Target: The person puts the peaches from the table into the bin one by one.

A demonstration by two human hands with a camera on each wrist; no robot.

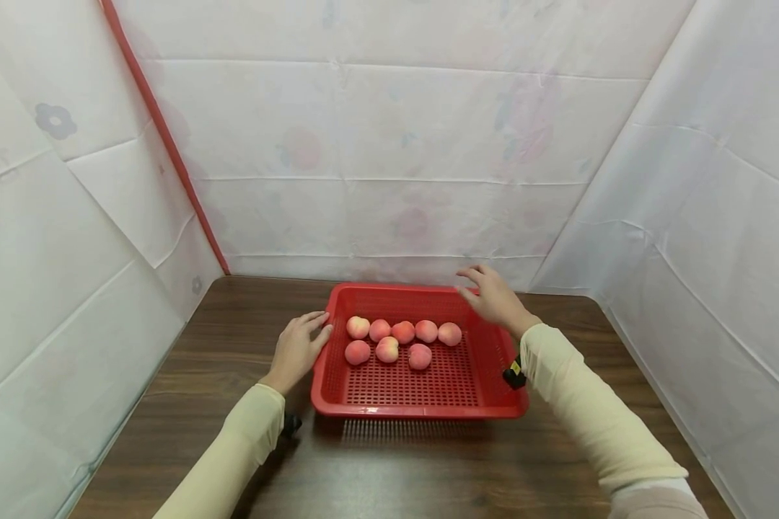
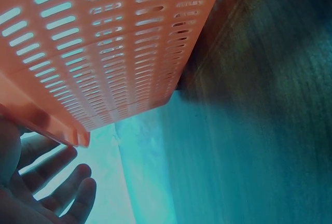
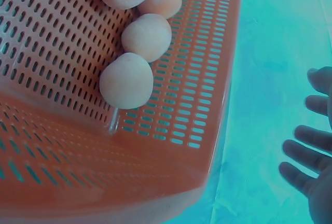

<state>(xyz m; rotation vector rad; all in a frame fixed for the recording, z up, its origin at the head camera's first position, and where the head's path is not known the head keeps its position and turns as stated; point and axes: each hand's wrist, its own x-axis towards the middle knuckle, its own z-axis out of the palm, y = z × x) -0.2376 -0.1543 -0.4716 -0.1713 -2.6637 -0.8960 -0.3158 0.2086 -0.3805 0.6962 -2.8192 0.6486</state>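
Observation:
A red slotted plastic basket [image 1: 422,412] sits on the table with several peaches [image 1: 387,350] inside, mostly in its back half. At the basket's left rim is my left hand [image 1: 296,349], fingers loosely extended. The left wrist view has that hand [image 2: 49,177] right by the rim, below the slotted side wall [image 2: 104,53]. My right hand [image 1: 496,299] hovers over the back right corner with fingers spread and holds nothing. Seen from the right wrist, the hand [image 3: 322,193] is apart from the basket's edge, beyond the row of peaches [image 3: 127,81].
Dark wood-grain table [image 1: 221,382] lies under the basket. Pale patterned sheeting [image 1: 402,144] rises behind the table and along both sides. A red strip [image 1: 162,130] runs down the back left corner. Small black devices [image 1: 514,375] are at both wrists.

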